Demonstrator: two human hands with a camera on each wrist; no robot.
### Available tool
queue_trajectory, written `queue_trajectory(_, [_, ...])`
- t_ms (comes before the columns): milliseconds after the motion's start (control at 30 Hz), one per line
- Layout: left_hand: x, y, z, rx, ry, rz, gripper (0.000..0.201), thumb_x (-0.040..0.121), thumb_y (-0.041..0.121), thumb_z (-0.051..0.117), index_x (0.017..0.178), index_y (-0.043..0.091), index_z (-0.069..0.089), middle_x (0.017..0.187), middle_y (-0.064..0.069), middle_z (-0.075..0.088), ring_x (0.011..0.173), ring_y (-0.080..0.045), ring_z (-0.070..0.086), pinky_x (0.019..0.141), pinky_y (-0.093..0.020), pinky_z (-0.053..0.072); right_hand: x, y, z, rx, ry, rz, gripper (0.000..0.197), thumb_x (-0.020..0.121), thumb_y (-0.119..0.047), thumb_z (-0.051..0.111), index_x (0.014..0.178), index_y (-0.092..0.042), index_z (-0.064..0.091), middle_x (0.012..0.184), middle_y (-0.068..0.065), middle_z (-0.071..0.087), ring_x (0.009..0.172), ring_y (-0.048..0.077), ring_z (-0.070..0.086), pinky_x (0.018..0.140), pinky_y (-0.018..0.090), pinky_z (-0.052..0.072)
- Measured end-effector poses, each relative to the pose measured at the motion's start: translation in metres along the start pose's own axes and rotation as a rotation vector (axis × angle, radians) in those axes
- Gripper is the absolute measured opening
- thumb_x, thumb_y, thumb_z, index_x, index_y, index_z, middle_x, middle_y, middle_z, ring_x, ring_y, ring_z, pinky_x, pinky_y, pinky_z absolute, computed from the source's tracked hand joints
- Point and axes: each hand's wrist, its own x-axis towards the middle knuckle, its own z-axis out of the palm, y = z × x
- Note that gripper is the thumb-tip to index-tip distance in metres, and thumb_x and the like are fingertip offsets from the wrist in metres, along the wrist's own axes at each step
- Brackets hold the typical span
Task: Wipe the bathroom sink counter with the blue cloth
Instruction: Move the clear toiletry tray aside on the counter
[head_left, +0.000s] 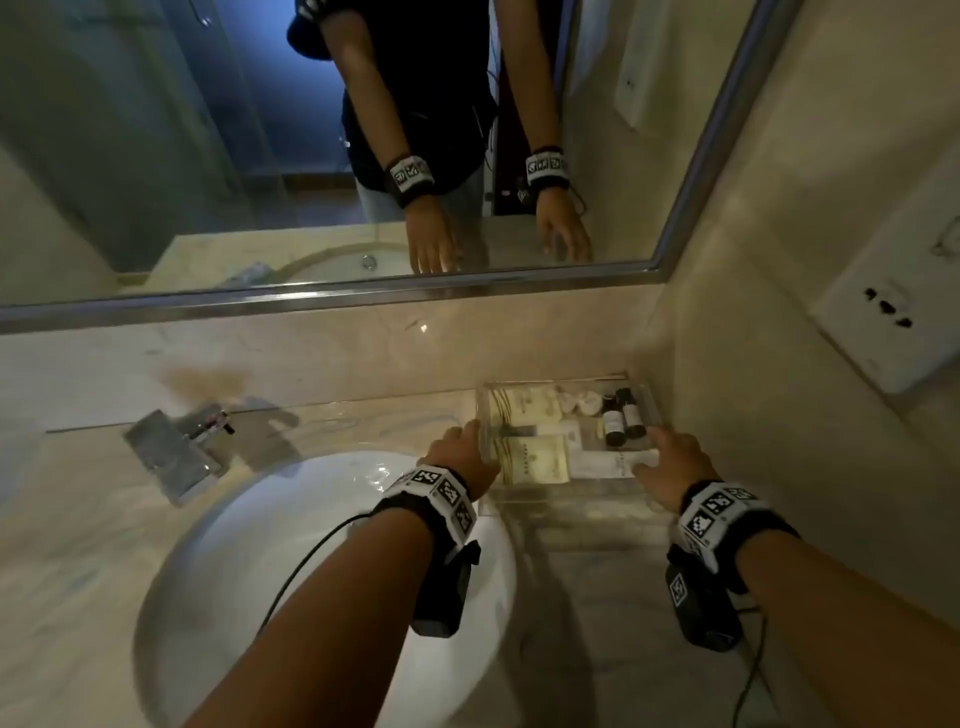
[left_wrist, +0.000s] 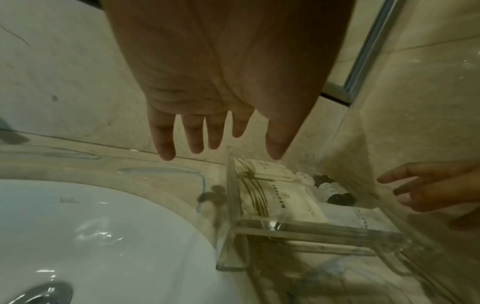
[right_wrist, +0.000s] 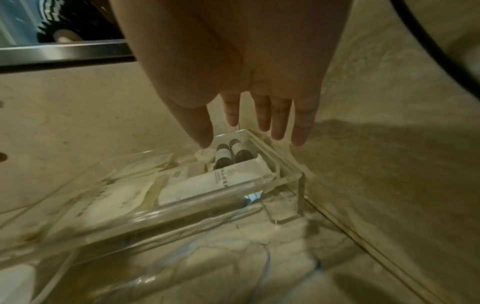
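Our left hand (head_left: 464, 451) and right hand (head_left: 671, 464) flanked the clear amenity tray (head_left: 571, 496) on the counter (head_left: 597, 597), fingers straight and spread, gripping nothing; probably to lift it clear for wiping. No blue cloth was visible anywhere.

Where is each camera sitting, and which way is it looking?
Head: worn on the head, looking forward and down at the sink, mirror and clear tray; both forearms and hands show.
Left wrist: looks along the open left hand toward the tray's left side.
Right wrist: looks along the open right hand toward the tray's right end and dark bottles.
Shared: all three views show the tray; the left wrist view also catches the right hand.
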Motion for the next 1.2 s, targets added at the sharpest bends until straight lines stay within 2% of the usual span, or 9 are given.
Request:
queue_trajectory(133, [0.023, -0.003, 0.006, -0.069, -0.017, -0.045, 0.067, 0.091, 0.031, 0.054, 0.147, 0.019, 0.020, 0.143, -0.012, 0.038, 0.127, -0.033, 0.043, 0.105, -0.046, 0.039, 0.016, -0.002, -0.001, 0.001, 0.004, 0.021, 0.063, 0.089, -0.034, 0.053, 0.144, -0.020, 0.025, 0.147, 0.016, 0.026, 0.130, 0.036, 0.036, 0.107, 0.039, 0.036])
queue_trajectory(300, [0.047, -0.006, 0.024, -0.167, -0.058, -0.034, 0.057, 0.088, 0.031, 0.057, 0.138, 0.016, 0.033, 0.130, -0.015, 0.051, 0.113, -0.033, 0.056, 0.096, -0.040, 0.048, 0.030, -0.002, 0.002, 0.078, 0.008, 0.021, 0.064, 0.085, -0.031, 0.057, 0.142, -0.022, 0.029, 0.142, 0.017, 0.035, 0.126, 0.036, 0.042, 0.105, 0.040, 0.038])
queue_trajectory(467, [0.060, -0.006, 0.039, -0.256, -0.074, -0.060, 0.081, 0.086, 0.031, 0.065, 0.149, 0.022, 0.013, 0.134, -0.017, 0.050, 0.116, -0.033, 0.056, 0.095, -0.041, 0.050, 0.038, -0.001, 0.002, 0.129, 0.048, -0.016, 0.061, 0.081, -0.030, 0.063, 0.135, -0.018, 0.038, 0.132, 0.019, 0.046, 0.117, 0.036, 0.049, 0.102, 0.041, 0.041])
queue_trajectory(600, [0.066, -0.008, 0.044, -0.332, -0.023, -0.100, 0.095, 0.086, 0.029, 0.067, 0.151, 0.019, -0.001, 0.137, -0.017, 0.050, 0.122, -0.032, 0.052, 0.102, -0.038, 0.043, 0.043, 0.004, 0.009, 0.078, 0.009, 0.013, 0.085, 0.078, -0.037, 0.069, 0.144, -0.015, 0.021, 0.145, 0.017, 0.028, 0.131, 0.034, 0.035, 0.111, 0.038, 0.032])
queue_trajectory(667, [0.068, -0.008, 0.045, -0.391, -0.013, -0.133, 0.089, 0.084, 0.033, 0.069, 0.149, 0.016, 0.010, 0.136, -0.015, 0.051, 0.121, -0.031, 0.053, 0.102, -0.040, 0.043, 0.045, 0.007, 0.012, 0.076, -0.002, 0.024, 0.093, 0.076, -0.039, 0.070, 0.147, -0.015, 0.015, 0.148, 0.016, 0.022, 0.134, 0.033, 0.031, 0.113, 0.039, 0.029])
queue_trajectory(767, [0.071, -0.009, 0.046, -0.485, -0.014, -0.188, 0.075, 0.083, 0.029, 0.071, 0.140, 0.011, 0.026, 0.132, -0.015, 0.053, 0.118, -0.032, 0.054, 0.099, -0.044, 0.047, 0.048, 0.009, 0.012, 0.092, 0.004, 0.012, 0.099, 0.072, -0.040, 0.074, 0.147, -0.014, 0.014, 0.149, 0.016, 0.022, 0.135, 0.033, 0.030, 0.113, 0.039, 0.029])
queue_trajectory(867, [0.072, -0.015, 0.048, -0.599, -0.035, -0.214, 0.079, 0.079, 0.025, 0.074, 0.141, 0.015, 0.026, 0.133, -0.015, 0.051, 0.120, -0.034, 0.053, 0.099, -0.050, 0.047, 0.049, 0.011, 0.012, 0.135, -0.016, 0.015, 0.105, 0.066, -0.042, 0.079, 0.146, -0.014, 0.017, 0.148, 0.014, 0.027, 0.134, 0.031, 0.032, 0.112, 0.039, 0.030])
queue_trajectory(1033, [0.070, -0.030, 0.049, -0.570, -0.038, -0.263, 0.097, 0.075, 0.043, 0.074, 0.149, 0.029, 0.014, 0.140, -0.019, 0.040, 0.124, -0.039, 0.046, 0.103, -0.052, 0.041, 0.050, 0.018, 0.019, 0.269, -0.066, 0.040, 0.108, 0.051, -0.050, 0.085, 0.139, -0.016, 0.031, 0.138, 0.008, 0.046, 0.122, 0.027, 0.048, 0.103, 0.040, 0.041])
queue_trajectory(1200, [0.061, -0.031, 0.050, -0.573, -0.019, -0.252, 0.095, 0.078, 0.046, 0.071, 0.149, 0.032, 0.010, 0.143, -0.020, 0.031, 0.128, -0.043, 0.039, 0.104, -0.050, 0.040, 0.056, 0.022, 0.023, 0.379, -0.156, 0.101, 0.126, 0.044, -0.053, 0.085, 0.145, -0.022, 0.016, 0.149, 0.008, 0.032, 0.132, 0.030, 0.037, 0.109, 0.047, 0.034])
